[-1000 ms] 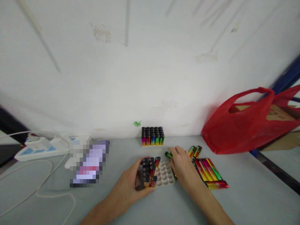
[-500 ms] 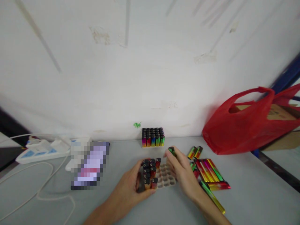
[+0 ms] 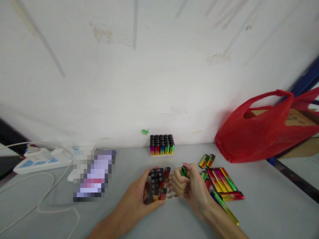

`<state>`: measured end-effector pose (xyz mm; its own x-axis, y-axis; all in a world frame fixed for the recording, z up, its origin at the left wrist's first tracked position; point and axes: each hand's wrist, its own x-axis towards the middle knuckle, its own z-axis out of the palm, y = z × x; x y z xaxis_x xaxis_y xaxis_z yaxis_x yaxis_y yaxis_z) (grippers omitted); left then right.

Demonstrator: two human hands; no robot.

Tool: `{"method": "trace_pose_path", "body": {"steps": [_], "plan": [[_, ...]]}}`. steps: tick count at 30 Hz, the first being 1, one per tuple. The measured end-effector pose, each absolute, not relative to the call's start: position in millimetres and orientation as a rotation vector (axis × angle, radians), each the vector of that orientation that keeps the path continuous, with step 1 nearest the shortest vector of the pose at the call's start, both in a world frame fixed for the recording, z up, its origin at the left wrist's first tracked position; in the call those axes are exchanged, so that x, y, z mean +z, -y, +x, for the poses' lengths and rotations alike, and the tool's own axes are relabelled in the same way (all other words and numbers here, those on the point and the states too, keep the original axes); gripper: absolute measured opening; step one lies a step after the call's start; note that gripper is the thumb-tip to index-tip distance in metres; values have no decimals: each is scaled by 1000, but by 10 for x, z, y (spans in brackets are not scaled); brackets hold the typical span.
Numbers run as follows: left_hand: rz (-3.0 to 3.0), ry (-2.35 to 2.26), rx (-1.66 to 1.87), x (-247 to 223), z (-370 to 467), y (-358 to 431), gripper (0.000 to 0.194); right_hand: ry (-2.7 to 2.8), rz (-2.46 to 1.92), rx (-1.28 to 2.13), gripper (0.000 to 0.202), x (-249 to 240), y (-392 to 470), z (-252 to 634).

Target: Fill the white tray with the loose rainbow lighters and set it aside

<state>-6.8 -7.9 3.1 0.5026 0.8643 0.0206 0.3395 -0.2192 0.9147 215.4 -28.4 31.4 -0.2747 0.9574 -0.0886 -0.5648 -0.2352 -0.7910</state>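
Table: grey, carries all.
Red bag: far right of grip.
Loose lighters: heaped just right of grip.
Tray: partly filled; left hand, grip closed on its left edge.
Right hand: grip closed on 1 green lighter, above empty cells.
Handling: keep lighter upright, tray steadied.

The pale moulded plastic tray has a matt, dimpled surface. The upright lighters with black plastic caps standing in it have glossy bodies. The loose flat lighters with rainbow foil bodies show a mirror-like metallic sheen. The thin red plastic bag is glossy and creased. The grey tabletop is smooth and matt. The white wall is matt, scuffed and stained.
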Motion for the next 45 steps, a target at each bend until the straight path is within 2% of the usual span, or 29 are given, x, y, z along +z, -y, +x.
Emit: {"method": "trace_pose_path", "body": {"steps": [7, 12, 18, 27, 36, 41, 45], "plan": [[1812, -998, 665, 55, -59, 78, 74, 750, -768, 1705, 52, 278, 316, 2095], [1826, -1016, 657, 56, -66, 75, 80, 774, -852, 1701, 63, 266, 275, 2110], [1832, -1018, 661, 64, -55, 82, 77, 812, -899, 1720, 75, 295, 256, 2120], [1881, -1030, 654, 142, -51, 107, 70, 878, -948, 1712, 78, 324, 288, 2088], [1901, -1052, 654, 82, -63, 97, 77, 941, -1034, 1654, 75, 348, 299, 2086], [1897, -1067, 651, 106, -59, 105, 71, 826, -1132, 1650, 66, 317, 280, 2096], [1879, -1057, 652, 87, -64, 103, 75, 778, -1176, 1592, 58, 320, 291, 2088]]}}
